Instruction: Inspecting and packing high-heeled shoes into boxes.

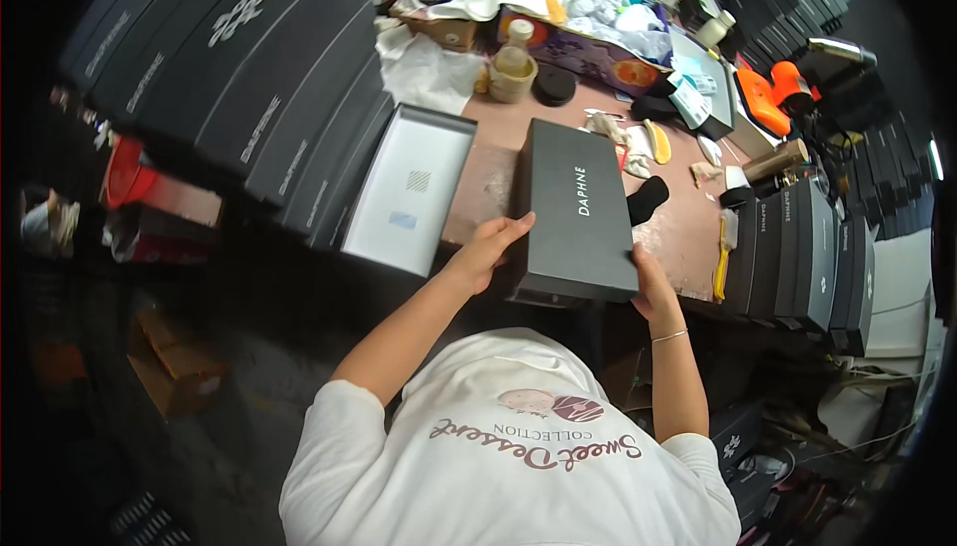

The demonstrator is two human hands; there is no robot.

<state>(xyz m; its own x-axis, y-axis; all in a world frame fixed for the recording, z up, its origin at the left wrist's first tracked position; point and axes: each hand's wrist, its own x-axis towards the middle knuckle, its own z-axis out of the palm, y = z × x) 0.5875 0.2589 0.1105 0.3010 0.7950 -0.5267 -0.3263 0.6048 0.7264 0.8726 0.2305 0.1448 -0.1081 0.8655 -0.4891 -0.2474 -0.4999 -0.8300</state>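
Note:
A dark grey shoebox (578, 212) with its lid on is between my two hands at the table's near edge. My left hand (486, 250) grips its left side, thumb on the top edge. On the opposite side my right hand (653, 282) holds the near right corner, its fingers partly hidden behind the box. Left of it lies an open shallow box part (404, 197), white inside with a small pale blue patch, dark on its outer edges. Whether it is a lid or a tray I cannot tell.
Dark shoeboxes (269, 77) stack high at the left, with more boxes (788, 257) at the right. Behind stand a bottle in a cup (513, 72) and a purple carton (598, 52) of plastic wrap. A yellow-handled brush (723, 257) and a black object (648, 199) lie to the right.

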